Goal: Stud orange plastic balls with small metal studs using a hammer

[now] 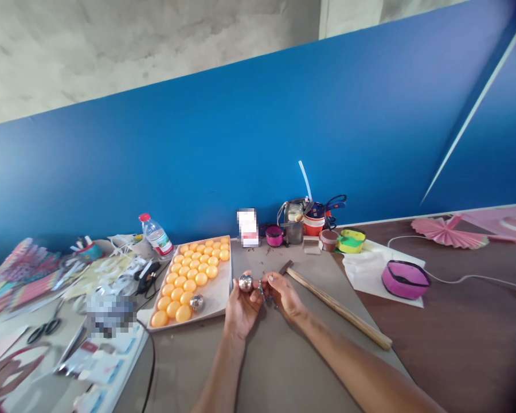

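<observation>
Hands at work beside a tray of orange balls

Left hand (243, 307) grips a silver ball (245, 282); right hand (284, 295) pinches small metallic pieces (264, 293), fingers nearly closed.

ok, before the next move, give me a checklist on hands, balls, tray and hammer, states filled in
1. Silver ball in left hand: ok, held at the fingers.
2. Right hand grip on the small dark piece: cannot tell, too small and partly covered.
3. Tray holds orange balls only: not ok, a second silver ball sits near its front edge.
4. Hammer out of the hands: ok, lying beside the right forearm.
5. Red cap on bottle: ok.
</observation>
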